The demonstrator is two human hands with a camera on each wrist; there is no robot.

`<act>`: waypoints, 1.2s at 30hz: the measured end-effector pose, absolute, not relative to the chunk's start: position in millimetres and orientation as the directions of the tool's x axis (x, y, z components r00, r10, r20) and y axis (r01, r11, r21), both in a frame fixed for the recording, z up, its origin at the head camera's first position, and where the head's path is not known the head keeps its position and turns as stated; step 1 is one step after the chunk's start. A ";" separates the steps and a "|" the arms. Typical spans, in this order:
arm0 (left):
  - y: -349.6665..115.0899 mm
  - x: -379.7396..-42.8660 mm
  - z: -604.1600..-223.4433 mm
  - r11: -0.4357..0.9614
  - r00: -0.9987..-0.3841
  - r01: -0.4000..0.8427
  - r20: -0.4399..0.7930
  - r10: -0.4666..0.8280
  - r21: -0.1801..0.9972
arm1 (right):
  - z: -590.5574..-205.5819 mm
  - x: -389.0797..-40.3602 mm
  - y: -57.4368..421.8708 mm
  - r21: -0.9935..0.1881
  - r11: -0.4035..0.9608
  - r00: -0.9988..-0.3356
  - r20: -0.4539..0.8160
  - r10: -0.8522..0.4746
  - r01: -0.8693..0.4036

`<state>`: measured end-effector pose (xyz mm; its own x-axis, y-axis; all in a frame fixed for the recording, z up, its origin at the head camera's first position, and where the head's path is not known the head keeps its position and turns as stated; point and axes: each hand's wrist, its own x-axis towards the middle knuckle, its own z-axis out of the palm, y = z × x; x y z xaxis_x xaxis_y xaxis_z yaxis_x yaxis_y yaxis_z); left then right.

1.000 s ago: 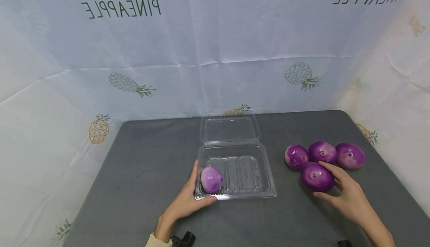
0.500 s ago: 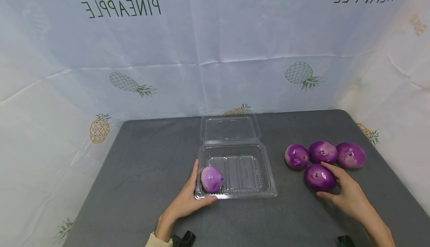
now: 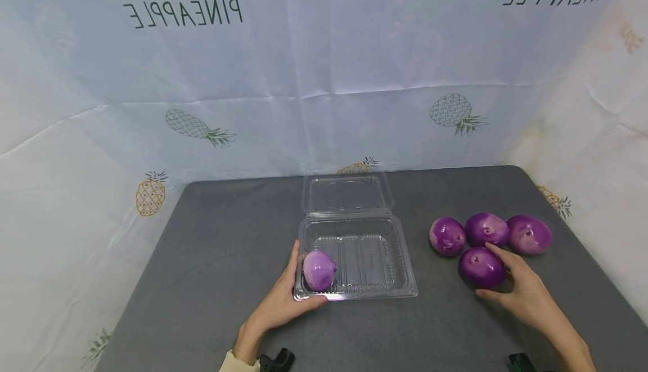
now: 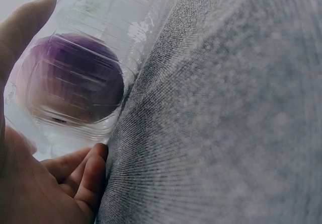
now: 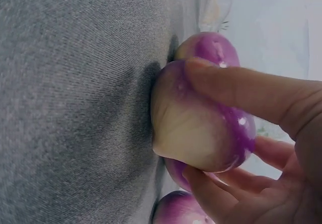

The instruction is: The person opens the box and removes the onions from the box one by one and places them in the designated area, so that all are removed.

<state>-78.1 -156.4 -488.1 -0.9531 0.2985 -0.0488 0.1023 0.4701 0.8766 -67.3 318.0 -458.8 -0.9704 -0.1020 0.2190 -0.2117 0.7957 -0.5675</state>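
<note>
A clear plastic clamshell container (image 3: 369,296) lies with its lid (image 3: 347,193) folded back. My left hand (image 3: 280,304) holds its front left corner, thumb along the front rim and fingers up the left side. Inside that corner sits one purple onion (image 3: 319,270), also showing through the plastic in the left wrist view. My right hand (image 3: 526,296) has thumb and fingers around another glossy purple onion (image 3: 482,268). In the right wrist view this onion (image 5: 186,128) turns its pale, pointed end to the camera, low over the table, with the thumb pressed on it.
Behind the gripped onion lie three more purple onions: one at left (image 3: 448,237), one in the middle (image 3: 486,229) and one at right (image 3: 529,234). All stand on the dark grey table (image 3: 233,237). A pineapple-print cloth (image 3: 324,51) hangs along its back edge.
My right hand and its onion have shifted slightly right from a second ago, and have hardly moved over the last half second. The left hand and container stay put.
</note>
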 end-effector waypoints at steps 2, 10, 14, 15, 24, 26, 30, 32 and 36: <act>-156.5 -78.0 -487.8 0.472 -0.954 0.102 -0.049 0.297 0.876 | -457.9 -67.9 317.4 -0.564 0.798 -0.969 0.225 -0.099 -0.212; -157.3 -77.9 -488.2 0.466 -0.952 0.103 -0.048 0.302 0.879 | -460.4 -67.7 317.0 -0.550 0.799 -0.953 0.292 -0.087 -0.241; -157.7 -77.6 -488.8 0.463 -0.952 0.101 -0.050 0.303 0.881 | -461.8 -66.9 316.1 -0.541 0.810 -0.956 0.282 -0.079 -0.227; -157.8 -77.5 -488.9 0.463 -0.951 0.100 -0.051 0.304 0.881 | -462.1 -67.0 316.0 -0.540 0.811 -0.957 0.279 -0.079 -0.225; -157.2 -77.5 -488.9 0.463 -0.953 0.093 -0.055 0.298 0.881 | -461.3 -66.3 317.1 -0.545 0.812 -0.958 0.278 -0.062 -0.211; -157.0 -77.6 -488.6 0.463 -0.953 0.094 -0.055 0.297 0.882 | -459.9 -66.5 317.4 -0.546 0.810 -0.955 0.291 -0.056 -0.214; -156.5 -78.1 -488.3 0.460 -0.953 0.097 -0.051 0.299 0.883 | -452.8 -66.6 314.7 -0.553 0.803 -0.947 0.317 -0.042 -0.221; -156.4 -78.4 -488.5 0.459 -0.953 0.099 -0.049 0.300 0.883 | -448.9 -66.5 312.1 -0.558 0.798 -0.941 0.336 -0.032 -0.226; -156.5 -78.6 -489.2 0.459 -0.952 0.103 -0.046 0.301 0.883 | -442.6 -66.0 305.4 -0.560 0.789 -0.922 0.388 -0.021 -0.254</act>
<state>-78.6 -156.5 -489.2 -0.9524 0.3013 -0.0456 0.1028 0.4586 0.8827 -66.0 305.4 -442.6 -0.9215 -0.0211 0.3877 -0.2537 0.7886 -0.5600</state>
